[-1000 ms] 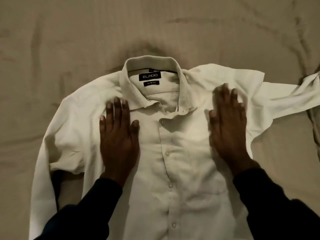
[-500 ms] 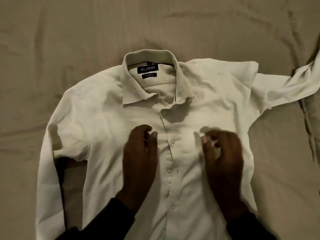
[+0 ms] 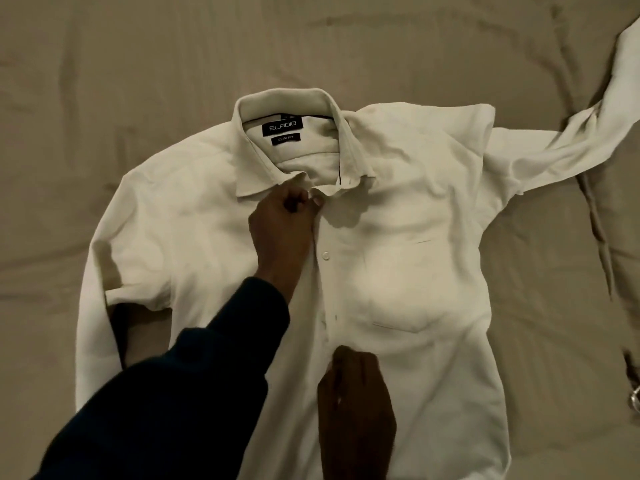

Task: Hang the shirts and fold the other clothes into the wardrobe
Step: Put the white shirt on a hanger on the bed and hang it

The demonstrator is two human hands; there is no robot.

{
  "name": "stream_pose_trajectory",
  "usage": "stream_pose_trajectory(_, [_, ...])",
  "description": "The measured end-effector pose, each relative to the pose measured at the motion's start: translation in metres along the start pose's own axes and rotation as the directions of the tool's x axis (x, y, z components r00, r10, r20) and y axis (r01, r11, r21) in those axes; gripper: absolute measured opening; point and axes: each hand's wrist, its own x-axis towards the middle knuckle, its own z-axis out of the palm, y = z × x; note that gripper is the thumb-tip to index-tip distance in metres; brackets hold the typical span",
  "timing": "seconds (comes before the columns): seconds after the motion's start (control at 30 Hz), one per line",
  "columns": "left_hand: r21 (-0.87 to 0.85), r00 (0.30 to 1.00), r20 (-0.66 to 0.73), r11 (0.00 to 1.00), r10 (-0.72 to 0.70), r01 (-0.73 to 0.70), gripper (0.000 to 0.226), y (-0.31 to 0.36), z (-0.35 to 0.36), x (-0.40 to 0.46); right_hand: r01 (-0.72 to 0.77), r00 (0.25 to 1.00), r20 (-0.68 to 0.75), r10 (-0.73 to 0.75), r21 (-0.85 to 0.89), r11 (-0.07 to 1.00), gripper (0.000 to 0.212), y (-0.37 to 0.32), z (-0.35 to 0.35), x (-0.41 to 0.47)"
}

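Observation:
A white long-sleeved dress shirt [image 3: 408, 258] lies face up on the bed, collar away from me, a black label inside the neck. Its right sleeve stretches off to the upper right; its left sleeve is folded down along the body. My left hand [image 3: 282, 226] has its fingers curled on the placket just below the collar, pinching the fabric by the top button. My right hand [image 3: 353, 393] rests lower on the placket with fingers curled at the cloth; whether it pinches the fabric is hard to see.
A beige bed sheet [image 3: 138, 81] with soft creases covers the whole surface around the shirt. A grey garment or strap [image 3: 599, 237] lies at the right edge, with something small and metallic [image 3: 635, 403] at the far right.
My left hand slid up from mid-chest to the top button below the collar and closed on the fabric. My right hand drew back down toward the lower placket.

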Motion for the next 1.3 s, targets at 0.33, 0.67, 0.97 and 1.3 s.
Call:
stream_pose_trajectory(0.33, [0.302,0.891,-0.014,0.851,0.454,-0.429,0.034,-0.021,-0.001,0.000,0.137,0.989,0.047,-0.140,0.063,0.989,0.018,0.012,0.011,0.006])
stream_pose_trajectory(0.67, [0.650,0.745,0.220,0.475,0.630,-0.594,0.049,-0.052,-0.014,0.012,0.091,0.969,0.204,-0.141,0.236,0.967,0.054,0.029,0.019,-0.015])
stream_pose_trajectory(0.97, [0.425,0.927,0.157,0.824,0.340,-0.374,0.038,-0.001,0.042,-0.147,-0.160,0.983,-0.012,0.182,0.416,0.895,0.019,0.079,-0.105,0.010])
stream_pose_trajectory(1.3, [0.192,0.742,0.561,0.815,0.365,-0.546,0.026,0.026,0.189,-0.257,-0.268,0.839,-0.359,0.409,0.383,0.884,0.010,0.283,-0.231,0.087])
